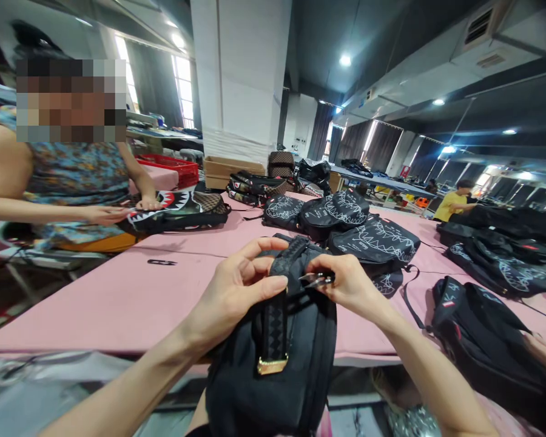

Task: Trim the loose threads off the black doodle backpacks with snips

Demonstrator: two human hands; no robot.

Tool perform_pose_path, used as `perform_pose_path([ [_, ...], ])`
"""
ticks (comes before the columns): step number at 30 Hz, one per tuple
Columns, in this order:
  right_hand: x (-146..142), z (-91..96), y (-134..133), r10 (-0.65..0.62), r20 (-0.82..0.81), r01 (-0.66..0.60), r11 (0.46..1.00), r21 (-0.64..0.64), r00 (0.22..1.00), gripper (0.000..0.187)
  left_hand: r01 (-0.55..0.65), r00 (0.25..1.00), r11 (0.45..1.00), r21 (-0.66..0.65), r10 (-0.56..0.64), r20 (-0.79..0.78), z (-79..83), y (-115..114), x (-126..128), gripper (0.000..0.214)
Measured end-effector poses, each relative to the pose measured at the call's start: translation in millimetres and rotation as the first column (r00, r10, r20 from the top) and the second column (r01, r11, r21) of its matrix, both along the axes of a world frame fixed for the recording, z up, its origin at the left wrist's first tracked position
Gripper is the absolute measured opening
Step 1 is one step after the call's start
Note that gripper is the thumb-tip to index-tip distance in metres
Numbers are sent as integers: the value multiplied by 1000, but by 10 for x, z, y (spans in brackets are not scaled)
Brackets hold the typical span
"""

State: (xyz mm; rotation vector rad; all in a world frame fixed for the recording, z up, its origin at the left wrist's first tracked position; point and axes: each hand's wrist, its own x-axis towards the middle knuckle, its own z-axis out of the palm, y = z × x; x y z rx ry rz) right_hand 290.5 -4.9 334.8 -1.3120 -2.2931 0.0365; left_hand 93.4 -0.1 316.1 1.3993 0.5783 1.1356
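Note:
A black backpack [273, 364] stands upright at the near edge of the pink table [131, 297], right in front of me. My left hand [236, 285] pinches the backpack's woven top handle [286, 255] between thumb and fingers. My right hand [346, 282] is closed on small metal thread snips [317, 280], whose tips point left at the handle. The two hands are almost touching across the handle.
Several black backpacks with white line prints [368, 237] lie piled beyond. More black bags [482, 328] lie at the right. A person at the left handles a shark-mouth backpack [177, 209]. A small dark tool [161, 262] lies on the table. A white pillar [241, 79] stands behind.

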Motion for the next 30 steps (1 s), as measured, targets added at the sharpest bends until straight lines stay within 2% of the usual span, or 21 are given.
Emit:
perform_pose_path([
  [2,24,0,13,10,9,-10,1000,-10,1000,17,4,1000,1000,-6,-4,7,5,2,4,49],
  [6,44,-24,38,-54,-6,54,994,92,999,19,12,1000,1000,-10,-12,25,22,2,10,46],
  [10,44,-57,53,19,-22,-18,997,69,1000,14,32,999,999,-20,-32,37,31,11,12,46],
  [14,98,-80,56,-148,-101,170,949,266,984,13,22,997,998,-51,-18,69,51,17,22,47],
  [16,156,-92,20,-191,-145,227,929,292,971,25,-1,997,997,-75,6,74,65,15,25,48],
  [18,211,-118,-49,-175,-125,204,934,294,977,37,-23,996,996,-90,30,82,75,15,29,49],
  [21,249,-179,-172,-133,-57,145,924,353,989,18,-30,996,995,-94,38,82,79,24,37,49],
  [23,240,-214,-233,-118,-35,121,896,427,992,6,-37,996,995,-91,44,74,76,32,44,49],
  [27,202,-236,-276,-108,-9,96,839,536,994,4,-67,996,994,-90,72,60,72,38,59,50],
  [30,181,-232,-277,-104,13,79,826,558,995,6,-70,995,993,-90,76,58,75,33,64,50],
])
